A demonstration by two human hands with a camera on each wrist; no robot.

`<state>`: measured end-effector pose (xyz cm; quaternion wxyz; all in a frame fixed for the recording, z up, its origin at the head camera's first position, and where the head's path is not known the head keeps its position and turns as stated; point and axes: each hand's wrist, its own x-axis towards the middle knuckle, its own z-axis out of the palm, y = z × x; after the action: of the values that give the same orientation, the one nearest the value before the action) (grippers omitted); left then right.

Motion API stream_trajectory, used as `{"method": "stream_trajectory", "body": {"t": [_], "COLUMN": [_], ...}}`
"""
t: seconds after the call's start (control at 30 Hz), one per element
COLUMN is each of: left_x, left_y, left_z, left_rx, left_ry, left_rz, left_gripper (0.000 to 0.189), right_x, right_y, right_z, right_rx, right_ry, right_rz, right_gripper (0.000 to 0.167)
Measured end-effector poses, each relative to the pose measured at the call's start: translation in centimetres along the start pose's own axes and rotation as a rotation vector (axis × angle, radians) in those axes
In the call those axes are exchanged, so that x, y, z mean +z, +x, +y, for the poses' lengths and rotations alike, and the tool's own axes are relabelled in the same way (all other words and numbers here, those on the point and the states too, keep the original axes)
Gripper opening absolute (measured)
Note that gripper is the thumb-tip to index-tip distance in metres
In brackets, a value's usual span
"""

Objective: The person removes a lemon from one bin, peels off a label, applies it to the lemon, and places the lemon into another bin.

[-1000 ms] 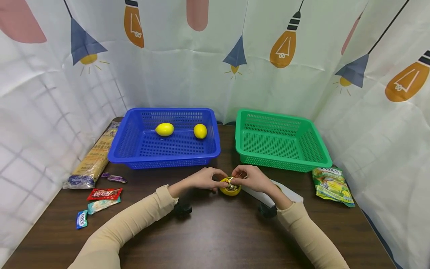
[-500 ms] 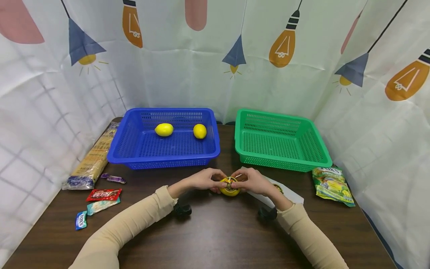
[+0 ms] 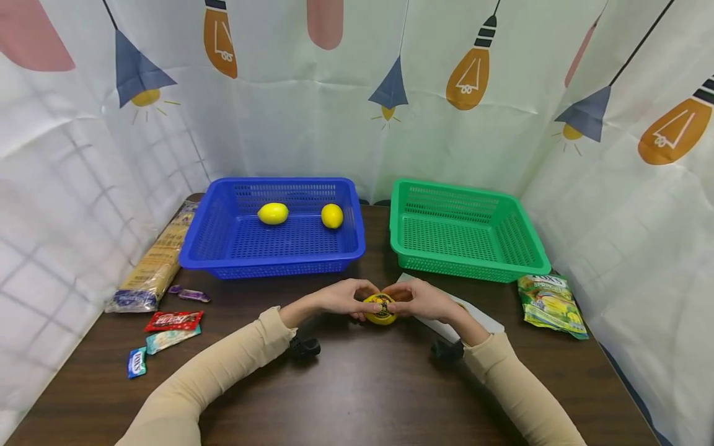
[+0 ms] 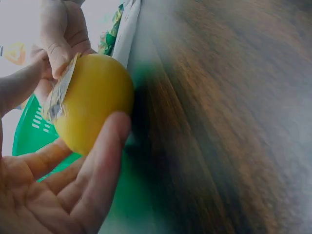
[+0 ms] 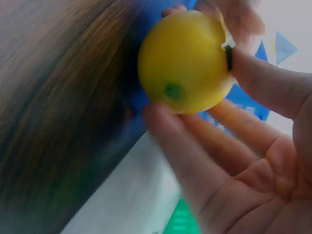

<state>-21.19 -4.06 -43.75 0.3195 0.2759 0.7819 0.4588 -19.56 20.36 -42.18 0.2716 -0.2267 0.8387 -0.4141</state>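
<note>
Lemon (image 4: 100, 97) looks firm, maybe slippery; near the blue basket (image 3: 273, 262), our curled hands (image 3: 343, 297) (image 3: 422, 299) hold its sides, the best spot.

Three lemons (image 4: 97, 92), two baskets (image 3: 289, 268), two hands (image 3: 341, 297)
From here I count four small packets (image 3: 174, 321) and one long package (image 3: 158, 257) on the left, one green bag (image 3: 552, 306) on the right, and one white sheet (image 3: 481, 318) on the tabletop (image 3: 357, 396).
</note>
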Motion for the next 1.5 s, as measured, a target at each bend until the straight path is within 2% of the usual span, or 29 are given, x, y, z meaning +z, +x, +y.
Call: {"method": "stream_trajectory", "body": {"t": [0.17,0.4,0.67,0.9,1.03,1.3,1.5], "left_x": [0.4,0.9,1.1,1.4,1.5,1.8,2.0], "left_y": [0.6,0.7,0.7,0.6,0.5,0.2,0.0], "left_z": [0.1,0.0,0.2,0.6,0.8,1.0,0.9], "left_rx": [0.023,0.033,0.039,0.06,0.072,0.109,0.129], "left_ry": [0.152,0.218,0.28,0.405,0.46,0.557,0.584], "left_rz": [0.068,0.091,0.113,0.185,0.202,0.227,0.254], "left_gripper": [0.048,0.047,0.043,0.045,0.045,0.046,0.047], "right_x": [0.1,1.1,1.7,2.0,2.1,2.0,1.7], "right_y": [0.3,1.0,1.4,1.4,1.4,1.5,1.7], "right_z": [-0.7,-1.3,-1.4,-1.4,-1.4,-1.2,-1.3], "right_rx": [-0.057,-0.018,0.046,0.132,0.155,0.172,0.231], "right_ry": [-0.232,-0.266,-0.192,-0.084,-0.042,-0.012,0.061], "right_rz": [0.05,0.105,0.171,0.245,0.275,0.288,0.266], "right_gripper": [0.036,0.035,0.031,0.031,0.028,0.027,0.029]}}
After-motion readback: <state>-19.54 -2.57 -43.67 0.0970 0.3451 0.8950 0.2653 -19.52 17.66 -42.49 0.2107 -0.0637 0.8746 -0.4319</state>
